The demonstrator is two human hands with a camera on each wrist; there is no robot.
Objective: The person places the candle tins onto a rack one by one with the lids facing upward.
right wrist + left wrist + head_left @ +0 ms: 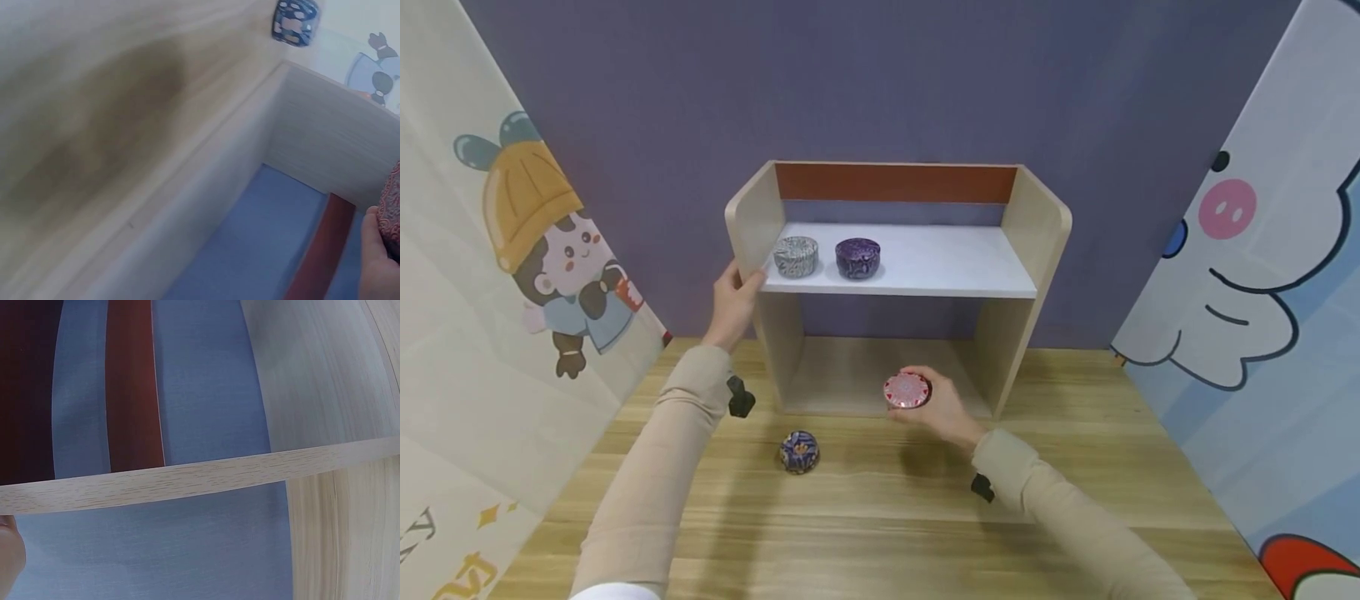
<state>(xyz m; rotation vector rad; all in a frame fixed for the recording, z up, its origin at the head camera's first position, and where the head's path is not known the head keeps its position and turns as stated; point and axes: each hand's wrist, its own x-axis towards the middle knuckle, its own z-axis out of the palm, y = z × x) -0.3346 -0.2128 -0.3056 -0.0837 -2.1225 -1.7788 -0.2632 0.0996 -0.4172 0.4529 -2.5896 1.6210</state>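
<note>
My left hand [735, 307] grips the front edge of the left side panel of a small two-tier wooden shelf [1051, 225], level with its white upper board. In the right hand [942, 410] is a round red-and-pink patterned tin [907, 390], pinched by its side with the lid facing up, in front of the lower compartment. The right wrist view shows the tin's red patterned side [391, 209] at the right edge. On the upper board stand a silver-grey patterned tin [796, 257] at the left and a dark purple tin [857, 258] beside it.
A blue-and-gold patterned tin [799, 452] sits on the wooden table [850, 533] in front of the shelf's left side. Behind the shelf rises a blue-grey backdrop [895, 83]. Cartoon-printed panels [467, 333] flank the table on both sides.
</note>
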